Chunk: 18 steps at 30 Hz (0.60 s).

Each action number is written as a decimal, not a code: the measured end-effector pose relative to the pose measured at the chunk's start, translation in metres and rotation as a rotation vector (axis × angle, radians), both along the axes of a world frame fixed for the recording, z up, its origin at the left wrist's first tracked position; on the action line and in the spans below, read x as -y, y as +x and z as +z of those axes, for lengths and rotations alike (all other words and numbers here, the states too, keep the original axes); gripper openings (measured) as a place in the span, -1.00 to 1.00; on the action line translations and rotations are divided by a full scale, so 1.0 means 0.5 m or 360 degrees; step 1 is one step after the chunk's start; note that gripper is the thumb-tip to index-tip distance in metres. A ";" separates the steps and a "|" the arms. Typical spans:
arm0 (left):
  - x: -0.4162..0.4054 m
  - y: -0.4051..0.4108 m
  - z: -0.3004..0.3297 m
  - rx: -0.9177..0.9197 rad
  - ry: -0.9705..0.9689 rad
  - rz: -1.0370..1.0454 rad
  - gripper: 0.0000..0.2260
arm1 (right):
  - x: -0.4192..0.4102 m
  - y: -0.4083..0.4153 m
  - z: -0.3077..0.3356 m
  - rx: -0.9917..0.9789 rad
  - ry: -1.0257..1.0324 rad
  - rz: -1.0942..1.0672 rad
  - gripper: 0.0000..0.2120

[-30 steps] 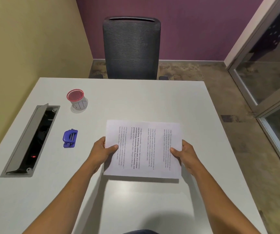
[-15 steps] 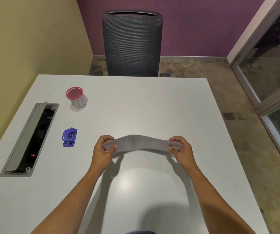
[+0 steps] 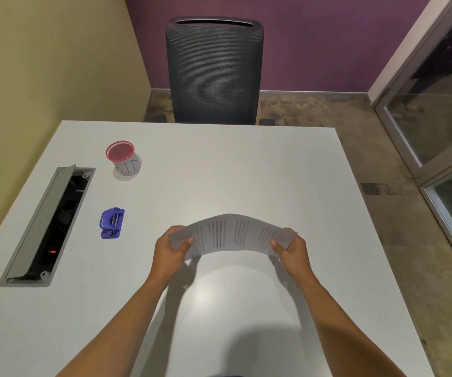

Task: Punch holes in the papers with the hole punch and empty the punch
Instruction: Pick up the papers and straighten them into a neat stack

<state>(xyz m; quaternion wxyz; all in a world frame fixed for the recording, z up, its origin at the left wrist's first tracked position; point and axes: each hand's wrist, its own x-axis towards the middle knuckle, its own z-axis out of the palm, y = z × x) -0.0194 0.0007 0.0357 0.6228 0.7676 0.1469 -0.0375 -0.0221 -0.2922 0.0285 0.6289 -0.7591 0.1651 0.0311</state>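
Observation:
Printed papers (image 3: 231, 235) are held above the middle of the white table (image 3: 246, 170), bowed upward in an arch. My left hand (image 3: 169, 250) grips their left end and my right hand (image 3: 291, 250) grips their right end. A small blue hole punch (image 3: 112, 223) lies flat on the table to the left of my left hand, apart from it. Farther back on the left stands a small cup (image 3: 123, 158) with a red rim and "BIN" written on its side.
An open cable tray (image 3: 48, 227) with a raised grey lid is sunk into the table's left side. A dark mesh office chair (image 3: 214, 72) stands behind the far edge. Glass partitions (image 3: 437, 118) run along the right.
A second ago the papers lay flat under both hands. They have since been lifted off the table and bent into an arch, and they now tilt a little more toward me.

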 end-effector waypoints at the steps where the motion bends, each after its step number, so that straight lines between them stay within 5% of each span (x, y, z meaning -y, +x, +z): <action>1: 0.000 0.001 0.001 -0.0010 0.0000 0.0003 -0.81 | 0.000 0.001 -0.001 -0.0015 0.0010 -0.0021 -0.79; 6: -0.002 0.008 0.019 -0.0053 -0.0074 0.0023 -0.83 | 0.006 0.008 0.008 0.0012 0.0047 -0.0106 -0.71; 9: 0.003 0.011 0.037 -0.0066 -0.0201 0.0056 -0.84 | 0.011 0.000 0.001 -0.0006 0.0117 -0.0272 -0.43; 12: 0.013 0.012 0.048 -0.0095 -0.0402 0.0090 -0.82 | 0.008 -0.022 -0.010 -0.0237 0.0627 -0.0566 -0.21; 18: 0.045 -0.010 0.044 -0.0326 -0.0811 0.0183 -0.78 | -0.028 -0.057 -0.035 -0.0361 0.1470 -0.0303 -0.45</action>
